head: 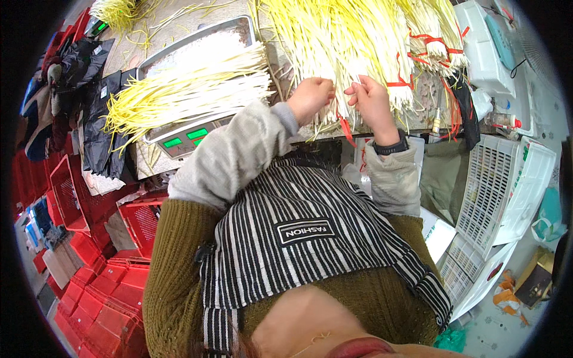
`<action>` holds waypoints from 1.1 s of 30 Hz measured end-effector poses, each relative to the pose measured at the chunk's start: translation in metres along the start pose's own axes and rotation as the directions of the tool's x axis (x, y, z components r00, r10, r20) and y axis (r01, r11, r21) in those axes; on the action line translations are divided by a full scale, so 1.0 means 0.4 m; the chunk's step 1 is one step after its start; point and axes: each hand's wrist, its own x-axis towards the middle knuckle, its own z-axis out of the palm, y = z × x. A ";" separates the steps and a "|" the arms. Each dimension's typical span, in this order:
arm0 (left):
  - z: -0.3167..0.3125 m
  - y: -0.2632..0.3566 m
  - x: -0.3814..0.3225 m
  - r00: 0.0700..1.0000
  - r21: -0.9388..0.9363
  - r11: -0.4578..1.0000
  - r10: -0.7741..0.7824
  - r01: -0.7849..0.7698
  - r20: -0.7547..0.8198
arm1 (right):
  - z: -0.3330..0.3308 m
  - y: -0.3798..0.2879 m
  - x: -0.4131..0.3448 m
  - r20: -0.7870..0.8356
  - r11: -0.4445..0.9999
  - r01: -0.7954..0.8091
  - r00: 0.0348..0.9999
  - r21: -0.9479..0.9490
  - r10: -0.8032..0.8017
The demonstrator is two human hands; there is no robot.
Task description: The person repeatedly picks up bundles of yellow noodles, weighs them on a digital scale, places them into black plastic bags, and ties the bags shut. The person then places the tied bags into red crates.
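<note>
My left hand (313,99) is over the white stem ends of a large heap of yellow chives (331,40), its fingers curled inward. Whether a thin stalk is pinched in it cannot be made out. To its right, my right hand (372,102) hovers at the same stems with thumb and fingers apart, and no object shows between them. A red tie (345,129) hangs from the stems below and between the hands, at the table's front edge. Right of my right hand, chive bundles (400,87) are bound with red ties.
A digital scale (186,141) with lit green displays carries a metal tray (147,67) and a pile of loose chives (192,94). Black bags (103,129) lie at the left. Red crates (103,295) stand lower left; white plastic baskets (485,192) stand at the right.
</note>
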 end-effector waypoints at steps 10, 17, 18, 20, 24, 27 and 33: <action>0.018 -0.002 0.131 0.989 -0.189 0.980 0.082 -0.057 0.125 | 0.083 0.020 0.003 -0.202 0.949 0.073 0.969 -0.308 -0.140; -0.002 -0.021 0.177 0.986 -0.348 0.924 -0.165 0.157 0.006 | -0.068 -0.144 -0.093 -0.056 0.980 0.095 0.995 0.175 -0.086; 0.004 -0.016 0.167 0.985 -0.298 0.941 -0.170 0.159 -0.013 | -0.099 -0.180 -0.121 -0.111 0.958 0.163 0.984 0.235 -0.140; 0.023 0.014 0.124 0.990 -0.099 0.986 -0.132 0.136 0.040 | -0.150 -0.247 -0.179 -0.208 0.907 0.288 0.950 0.308 -0.231; 0.076 0.122 -0.061 0.767 -0.236 0.950 0.307 -0.206 0.564 | -0.169 -0.338 -0.243 -0.299 0.904 0.395 0.893 0.162 -0.337; 0.060 0.264 -0.180 0.507 -0.590 0.792 0.577 -0.156 0.641 | -0.127 -0.381 -0.239 -0.108 0.859 0.509 0.853 -0.046 -0.511; -0.239 0.495 -0.290 0.662 -0.552 0.586 0.746 -0.594 0.080 | -0.012 -0.422 -0.103 0.110 0.542 0.797 0.584 -0.266 -0.805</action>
